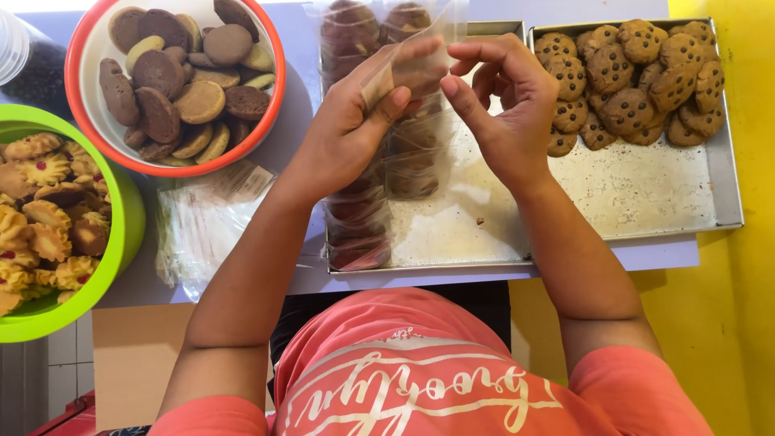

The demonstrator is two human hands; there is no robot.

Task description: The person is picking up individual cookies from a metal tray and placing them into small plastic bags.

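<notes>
Both of my hands are closed on one clear plastic bag (387,121) part-filled with dark round cookies. Left hand (355,121): thumb pressed over the film against the curled fingers, pinching a fold of the bag's upper part; no gap visible between thumb and fingers. Right hand (504,105): fingers bent, thumb and forefinger tips brought together on the bag's top corner, just beside my left fingertips; the other fingers are curled loosely behind, not touching the film as far as I can tell.

Below the grip, the bag hangs down over a long bare metal baking tray (476,218); the stacked cookies show through the film under my left palm. A second filled bag stands just beyond the grip, its contents blurred.

Right of my right hand: a second metal tray (646,194) with brown chocolate-chip cookies (638,73) heaped in its far half, close to my right knuckles.

Left of my left hand: a white bowl with an orange rim (81,121) holding mixed dark and pale round cookies, near but apart. Under my left forearm lies a pile of flat empty clear bags (202,226). Farther left, a lime-green bowl (121,242) of golden flower-shaped cookies, well apart from the grip.
</notes>
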